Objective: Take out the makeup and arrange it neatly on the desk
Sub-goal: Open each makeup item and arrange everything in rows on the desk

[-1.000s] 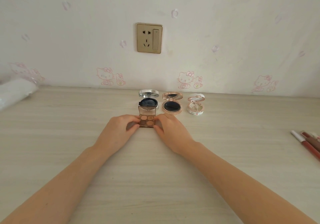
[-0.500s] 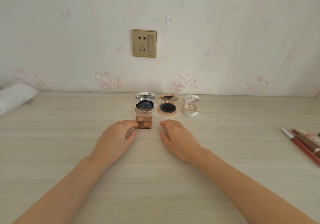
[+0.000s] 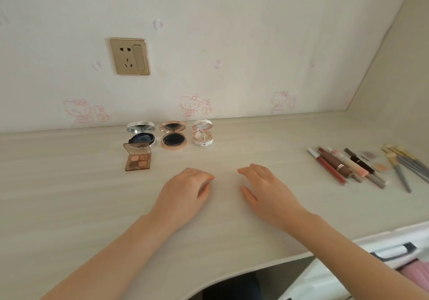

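Observation:
An open brown eyeshadow palette lies on the pale wooden desk, just in front of an open silver compact. To the right of that stand an open rose-gold compact and a small open white compact, in a row near the wall. My left hand and my right hand hover over the desk, side by side, to the right of the palette. Both hold nothing, fingers loosely bent. A bunch of lip products and pencils lies at the right.
Several makeup brushes lie at the far right near the side wall. A wall socket sits above the compacts. The desk's front edge curves at lower right, with a white drawer handle below it.
Both hands let go of the eyeshadow palette and drew back towards me and to the right. The view swung right, bringing the brushes and lip products into sight.

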`<state>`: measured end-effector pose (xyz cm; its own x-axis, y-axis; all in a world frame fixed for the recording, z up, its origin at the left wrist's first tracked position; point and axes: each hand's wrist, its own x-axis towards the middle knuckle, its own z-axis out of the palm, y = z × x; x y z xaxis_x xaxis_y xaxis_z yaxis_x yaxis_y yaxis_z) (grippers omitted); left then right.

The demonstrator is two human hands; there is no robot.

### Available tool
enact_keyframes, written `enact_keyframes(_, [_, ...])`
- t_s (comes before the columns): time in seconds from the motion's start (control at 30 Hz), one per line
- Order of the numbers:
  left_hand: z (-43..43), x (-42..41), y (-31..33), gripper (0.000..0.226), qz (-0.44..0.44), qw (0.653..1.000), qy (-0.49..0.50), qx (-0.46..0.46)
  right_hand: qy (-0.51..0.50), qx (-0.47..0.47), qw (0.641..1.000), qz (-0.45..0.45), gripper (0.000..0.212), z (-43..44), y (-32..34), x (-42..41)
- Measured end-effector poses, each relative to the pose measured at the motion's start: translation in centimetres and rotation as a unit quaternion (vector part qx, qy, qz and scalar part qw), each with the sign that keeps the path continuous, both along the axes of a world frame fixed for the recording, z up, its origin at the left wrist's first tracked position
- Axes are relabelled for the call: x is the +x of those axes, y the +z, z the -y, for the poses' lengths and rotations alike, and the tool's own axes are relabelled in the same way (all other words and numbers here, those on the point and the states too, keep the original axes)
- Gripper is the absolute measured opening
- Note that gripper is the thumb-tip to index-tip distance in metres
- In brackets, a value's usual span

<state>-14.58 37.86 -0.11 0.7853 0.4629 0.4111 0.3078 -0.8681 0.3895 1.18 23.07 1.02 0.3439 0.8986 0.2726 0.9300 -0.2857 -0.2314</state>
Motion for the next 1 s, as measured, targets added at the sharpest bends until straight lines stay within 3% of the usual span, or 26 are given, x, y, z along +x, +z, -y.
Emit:
enact_keyframes(0.3, [6.3, 9.2, 0.0, 0.024, -0.007, 0.994, -0.109, -0.002, -0.099, 0.002, 0.995, 0.025, 0.038, 9.0, 0.0, 5.8])
enact_keyframes(0.5, [9.4, 14.8, 0.6, 0.027, -0.012, 0.988, -0.154, -0.013, -0.144, 0.052, 0.985, 0.075, 0.029, 12.6, 0.0, 9.5])
enact_keyframes(1.0, [11.0, 27.6, 1.5, 0.034, -0.044, 0.986, -0.132, -0.094, -0.220, 0.050, 0.967, 0.117, 0.027, 14.3, -1.1, 17.3])
